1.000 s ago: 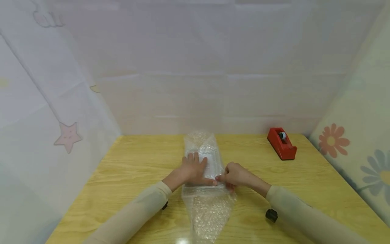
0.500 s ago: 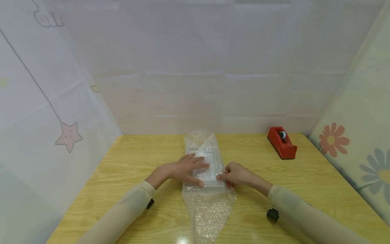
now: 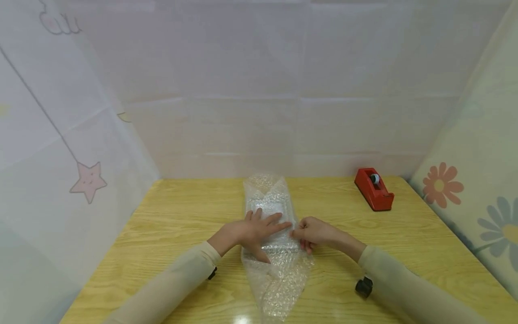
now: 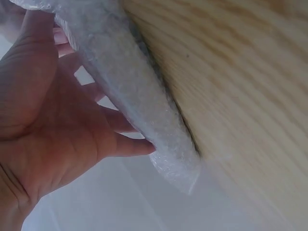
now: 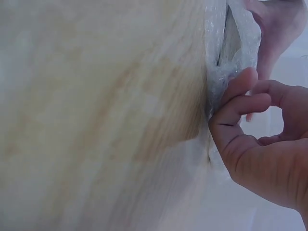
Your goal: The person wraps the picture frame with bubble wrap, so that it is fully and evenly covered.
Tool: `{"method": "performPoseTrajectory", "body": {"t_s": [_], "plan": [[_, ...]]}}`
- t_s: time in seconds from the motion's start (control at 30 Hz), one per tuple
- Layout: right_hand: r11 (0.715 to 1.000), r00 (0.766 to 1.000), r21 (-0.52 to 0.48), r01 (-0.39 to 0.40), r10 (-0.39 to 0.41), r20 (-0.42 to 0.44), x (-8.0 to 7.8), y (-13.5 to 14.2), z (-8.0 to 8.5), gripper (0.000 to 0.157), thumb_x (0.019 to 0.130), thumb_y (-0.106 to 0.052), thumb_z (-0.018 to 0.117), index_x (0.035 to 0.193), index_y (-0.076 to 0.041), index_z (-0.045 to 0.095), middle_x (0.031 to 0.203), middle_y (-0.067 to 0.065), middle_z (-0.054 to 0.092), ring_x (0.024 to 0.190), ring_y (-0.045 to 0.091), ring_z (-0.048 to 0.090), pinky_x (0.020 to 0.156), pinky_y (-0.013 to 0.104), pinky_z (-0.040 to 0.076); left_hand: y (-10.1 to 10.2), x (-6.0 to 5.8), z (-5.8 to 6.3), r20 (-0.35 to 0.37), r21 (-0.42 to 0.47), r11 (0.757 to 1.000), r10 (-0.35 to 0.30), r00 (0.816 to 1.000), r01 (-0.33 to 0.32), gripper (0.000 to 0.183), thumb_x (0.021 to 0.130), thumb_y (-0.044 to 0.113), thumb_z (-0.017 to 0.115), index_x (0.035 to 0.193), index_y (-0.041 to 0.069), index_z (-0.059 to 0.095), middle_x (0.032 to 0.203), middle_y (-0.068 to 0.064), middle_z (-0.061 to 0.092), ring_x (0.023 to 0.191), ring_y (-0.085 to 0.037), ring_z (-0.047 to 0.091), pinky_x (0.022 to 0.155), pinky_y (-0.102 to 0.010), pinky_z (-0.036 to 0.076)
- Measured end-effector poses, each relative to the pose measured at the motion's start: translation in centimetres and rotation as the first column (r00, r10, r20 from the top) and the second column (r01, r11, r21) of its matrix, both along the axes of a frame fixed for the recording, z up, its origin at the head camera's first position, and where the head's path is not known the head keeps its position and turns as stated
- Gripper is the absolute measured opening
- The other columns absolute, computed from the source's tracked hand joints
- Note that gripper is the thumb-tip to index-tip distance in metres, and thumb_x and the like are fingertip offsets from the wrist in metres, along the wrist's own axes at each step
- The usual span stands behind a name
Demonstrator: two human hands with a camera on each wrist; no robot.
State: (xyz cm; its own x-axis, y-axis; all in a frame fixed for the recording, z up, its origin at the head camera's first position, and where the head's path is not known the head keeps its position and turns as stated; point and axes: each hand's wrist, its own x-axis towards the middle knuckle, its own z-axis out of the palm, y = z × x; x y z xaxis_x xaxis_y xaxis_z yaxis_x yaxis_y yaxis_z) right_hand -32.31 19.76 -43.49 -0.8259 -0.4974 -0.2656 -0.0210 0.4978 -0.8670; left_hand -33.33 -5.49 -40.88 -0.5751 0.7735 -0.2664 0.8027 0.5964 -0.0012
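A flat rectangular item lies inside clear bubble wrap at the middle of the table; its kind is hidden by the wrap. My left hand rests on top of the package with its fingers spread. In the left wrist view its fingertips touch the long side of the bubble wrap. At the package's right edge my right hand pinches the wrap between thumb and curled fingers. The right wrist view shows those fingers against the edge of the wrap.
A red tape dispenser with a roll in it stands at the back right of the wooden table. Loose wrap reaches toward the front edge, and another flap lies at the back. Printed cloth walls surround the table.
My left hand shifted left off the package's middle, then came back right, with its thumb now lower over the front fold. My right hand has stayed nearly still at the right edge.
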Motion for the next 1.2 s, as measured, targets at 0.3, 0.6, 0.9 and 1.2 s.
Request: {"method": "performPoseTrajectory", "body": {"t_s": [0.3,0.6,0.9,1.2], "plan": [[0.997,0.977,0.075,-0.007,0.023,-0.213,1.2,1.5,0.5,0.018,0.105,-0.017,0.058,0.105,-0.005,0.072,0.073,0.008,0.064,0.060,0.018,0.058,0.055,0.030,0.048,1.3,0.4,0.5,-0.077,-0.064,0.998,0.015,0.997,-0.020,0.119,0.072,0.076,0.075,0.163,0.045,0.004,0.167,-0.012,0.013,0.136,-0.061,0.031,0.102,-0.069,0.037],[0.955,0.658,0.290,-0.060,0.256,-0.708,4.4,1.8,2.0,0.015,0.098,-0.011,0.069,0.110,-0.002,0.071,0.099,0.000,0.061,0.082,0.012,0.059,0.069,0.028,0.053,2.1,0.0,0.7,-0.086,-0.103,0.994,0.015,0.996,-0.024,0.121,0.069,0.079,0.075,0.162,0.047,0.004,0.167,-0.010,0.013,0.135,-0.056,0.035,0.099,-0.069,0.039],[0.796,0.345,0.588,-0.142,0.597,-0.724,10.5,-1.5,2.2,0.081,0.090,-0.069,0.063,0.141,-0.007,0.056,0.136,0.004,0.055,0.122,0.020,0.053,0.099,0.045,0.047,1.9,-0.8,2.3,0.099,-0.075,0.994,0.081,0.992,-0.074,0.100,0.079,0.079,0.063,0.161,0.051,0.012,0.168,-0.007,0.013,0.139,-0.057,0.029,0.106,-0.067,0.032],[0.711,0.278,0.700,-0.073,0.688,-0.670,12.9,-3.8,0.2,0.118,0.078,-0.095,0.038,0.152,-0.004,0.041,0.141,0.005,0.052,0.128,0.023,0.049,0.101,0.045,0.042,1.9,-0.7,2.2,0.142,-0.054,0.995,0.094,0.985,-0.087,0.083,0.092,0.066,0.057,0.161,0.049,0.015,0.167,-0.009,0.015,0.138,-0.059,0.029,0.106,-0.070,0.030]]}}
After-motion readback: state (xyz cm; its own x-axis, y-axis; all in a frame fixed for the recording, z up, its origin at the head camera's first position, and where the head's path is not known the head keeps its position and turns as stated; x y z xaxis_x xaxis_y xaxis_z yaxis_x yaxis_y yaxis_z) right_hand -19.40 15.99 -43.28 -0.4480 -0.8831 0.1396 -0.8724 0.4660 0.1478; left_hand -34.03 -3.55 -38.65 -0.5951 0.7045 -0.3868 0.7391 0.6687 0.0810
